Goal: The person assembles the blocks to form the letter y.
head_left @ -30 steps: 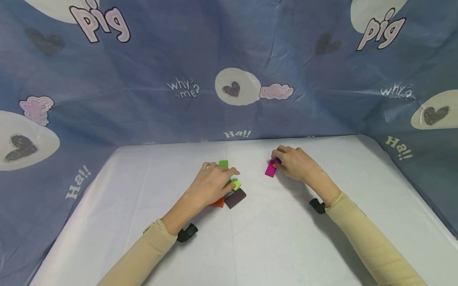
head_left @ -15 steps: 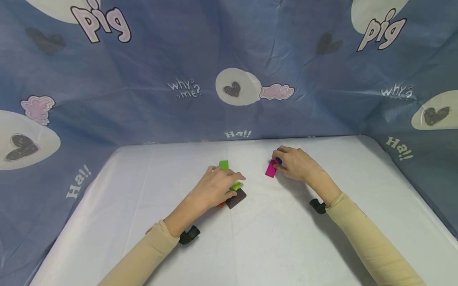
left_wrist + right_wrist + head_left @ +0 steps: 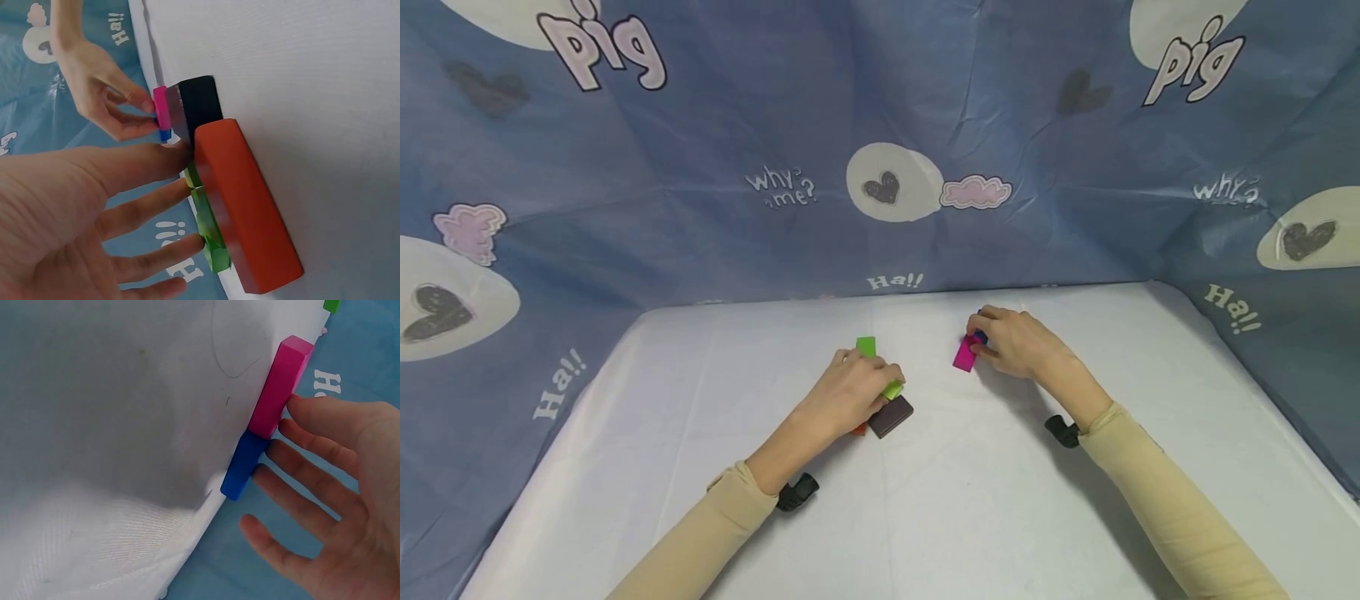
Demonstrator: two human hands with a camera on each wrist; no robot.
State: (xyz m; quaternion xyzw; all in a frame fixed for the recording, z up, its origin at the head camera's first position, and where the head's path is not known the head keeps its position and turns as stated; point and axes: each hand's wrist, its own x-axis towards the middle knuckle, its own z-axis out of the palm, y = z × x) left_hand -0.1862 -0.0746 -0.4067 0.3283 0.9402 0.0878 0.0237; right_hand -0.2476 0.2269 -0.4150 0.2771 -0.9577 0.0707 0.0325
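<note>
My left hand (image 3: 846, 392) holds its thumb and index finger at a lime block (image 3: 892, 389), pinching it. A green block (image 3: 866, 345) lies beyond the fingers, a dark brown block (image 3: 891, 416) beside the thumb. An orange-red block (image 3: 244, 212) sits under the hand, mostly hidden in the head view. To the right, my right hand (image 3: 1018, 342) has thumb and index fingertips on a pink block (image 3: 281, 387). Its other fingers touch or hover at a blue block (image 3: 245, 464), which meets the pink one end to end.
White cloth covers the table (image 3: 970, 500). A blue printed curtain (image 3: 775, 233) stands behind it and along both sides. Black wrist cameras (image 3: 797, 492) hang beneath both wrists.
My left hand has shifted slightly right, and its index finger has curled down onto the lime block, its thumb near the brown block. The right hand has stayed at the pink and blue blocks.
</note>
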